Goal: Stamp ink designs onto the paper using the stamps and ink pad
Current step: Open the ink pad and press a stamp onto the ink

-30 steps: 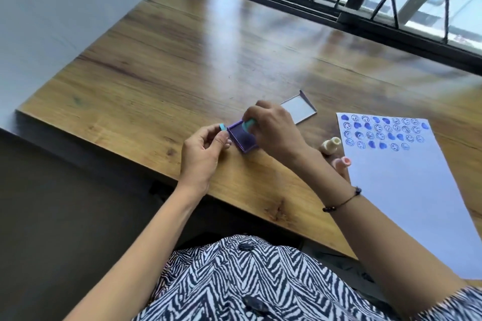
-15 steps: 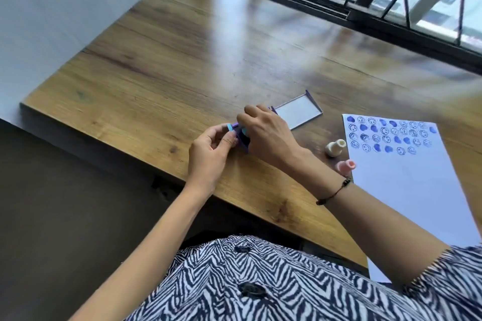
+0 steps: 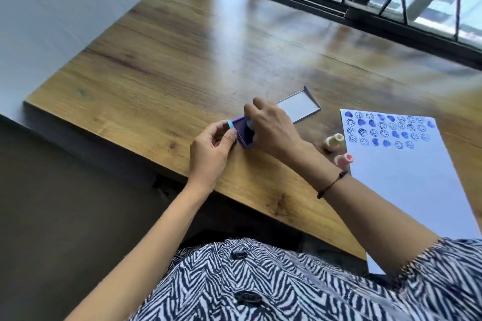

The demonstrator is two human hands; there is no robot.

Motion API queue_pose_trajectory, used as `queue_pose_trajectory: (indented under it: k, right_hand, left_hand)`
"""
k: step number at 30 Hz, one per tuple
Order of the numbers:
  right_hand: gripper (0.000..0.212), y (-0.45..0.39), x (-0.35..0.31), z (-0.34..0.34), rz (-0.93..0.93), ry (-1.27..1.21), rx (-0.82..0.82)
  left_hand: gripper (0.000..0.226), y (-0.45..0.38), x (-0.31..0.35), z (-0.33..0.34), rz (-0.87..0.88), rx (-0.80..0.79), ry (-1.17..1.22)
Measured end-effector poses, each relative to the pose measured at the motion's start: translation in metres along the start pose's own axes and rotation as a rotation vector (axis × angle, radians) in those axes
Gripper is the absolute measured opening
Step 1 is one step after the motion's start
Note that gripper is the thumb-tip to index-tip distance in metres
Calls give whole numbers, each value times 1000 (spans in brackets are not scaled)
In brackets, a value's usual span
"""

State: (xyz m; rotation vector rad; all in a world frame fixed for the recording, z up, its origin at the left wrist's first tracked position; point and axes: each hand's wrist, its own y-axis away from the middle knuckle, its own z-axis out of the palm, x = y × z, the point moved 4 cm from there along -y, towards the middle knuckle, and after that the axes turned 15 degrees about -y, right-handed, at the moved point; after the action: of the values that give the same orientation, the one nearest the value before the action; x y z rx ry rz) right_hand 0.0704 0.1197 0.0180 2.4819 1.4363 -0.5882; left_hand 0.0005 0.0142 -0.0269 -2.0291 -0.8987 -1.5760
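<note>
- Right hand [image 3: 271, 128] pinches a teal stamp [image 3: 249, 122] down onto the purple ink pad [image 3: 245, 134] at centre frame.
- Left hand [image 3: 212, 150] grips the pad's edge on the desk [image 3: 182, 60].
- Stamped paper [image 3: 407, 164] lies at right.

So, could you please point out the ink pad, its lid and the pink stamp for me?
ink pad [image 3: 244, 135]: head view, on its purple inked face.
lid [image 3: 297, 108]: head view, on its clear flat panel.
pink stamp [image 3: 344, 160]: head view, on its pink top.
</note>
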Motion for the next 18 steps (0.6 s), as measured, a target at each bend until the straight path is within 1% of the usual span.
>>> queue_pose_trajectory:
  k: [4,6,9,10,12,13,14,16,18]
  right_hand:
    - [20,-21,8,-17,60,-156,-35]
    - [19,-19,6,-15,55,-113,-2]
    - [18,-7,0,-2,59,-30,-10]
    - [19,-7,0,-3,72,-57,-12]
    - [22,-7,5,-16,120,-201,17]
    - [23,-6,10,-26,142,-297,70]
    - [22,-1,15,-37,162,-396,163]
    - [17,23,32,-65,228,-585,404]
    - [15,59,61,-90,319,-785,622]
  left_hand:
    - [15,-1,-1,0,10,-7,-7]
    - [14,-2,-2,0,9,-12,-8]
    - [12,-4,-4,1,-6,6,-7]
    - [12,-4,-4,2,-16,22,-3]
    - [13,-5,-3,3,-28,52,-4]
    - [13,-5,-2,4,-26,62,1]
    - [13,-5,-1,5,-18,64,9]
    - [10,-3,6,14,12,34,31]
    - [9,1,23,31,52,-32,55]
